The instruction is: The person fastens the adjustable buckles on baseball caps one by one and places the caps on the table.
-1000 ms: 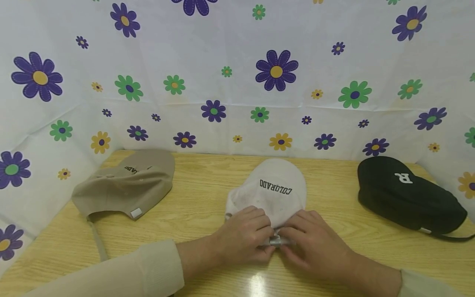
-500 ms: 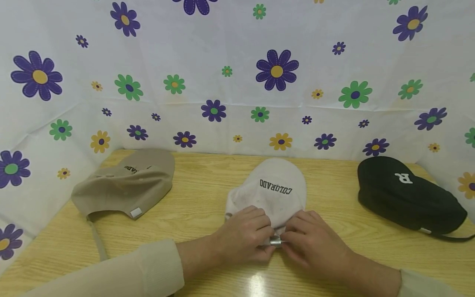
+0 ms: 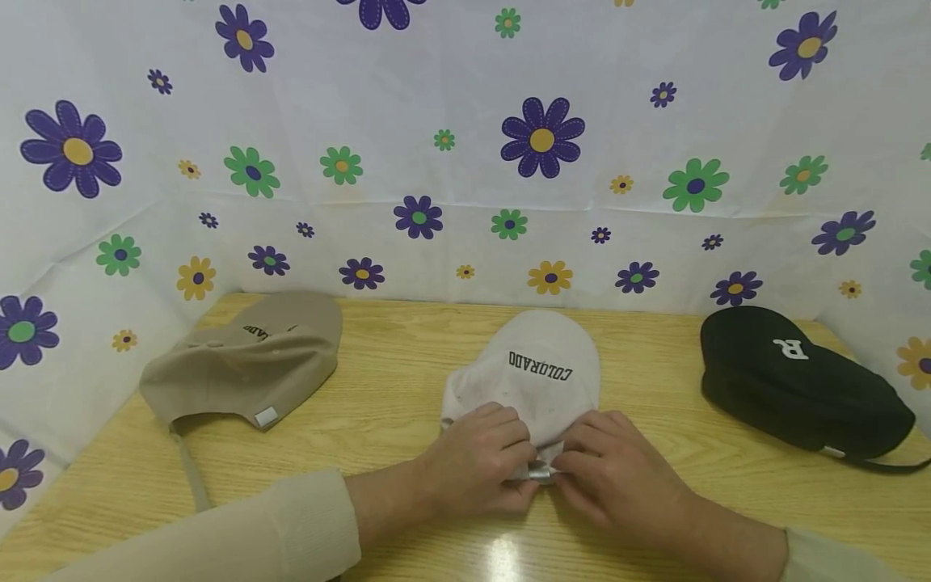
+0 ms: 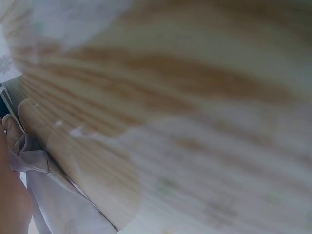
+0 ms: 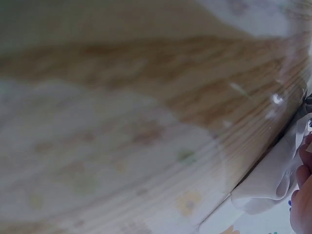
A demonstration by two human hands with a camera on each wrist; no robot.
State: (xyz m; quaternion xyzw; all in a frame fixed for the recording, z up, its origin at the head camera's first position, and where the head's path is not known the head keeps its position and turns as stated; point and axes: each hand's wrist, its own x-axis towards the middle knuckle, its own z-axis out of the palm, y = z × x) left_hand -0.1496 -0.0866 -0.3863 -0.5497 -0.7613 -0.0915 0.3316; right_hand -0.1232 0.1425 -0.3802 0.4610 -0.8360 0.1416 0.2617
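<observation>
A white cap (image 3: 545, 364) with dark COLORADO lettering lies mid-table, brim toward the back wall. At its near edge is a silver metal buckle (image 3: 539, 472) on the cap's back strap. My left hand (image 3: 480, 461) pinches the strap just left of the buckle. From the right, the fingers of my right hand (image 3: 618, 473) pinch the strap close beside the buckle. In the left wrist view the cap (image 4: 63, 200) shows beside part of the hand at the left edge. The right wrist view has the cap (image 5: 265, 180) and curled fingers (image 5: 303, 178) at its right edge.
A beige cap (image 3: 247, 364) with its strap hanging loose sits on the left of the wooden table (image 3: 393, 380). On the right lies a black cap (image 3: 800, 388) with a white R. A flower-print cloth (image 3: 465, 178) rises behind the table.
My right fingers shift slightly at the strap near the buckle, and the buckle tilts a little. The left hand and the caps stay in place.
</observation>
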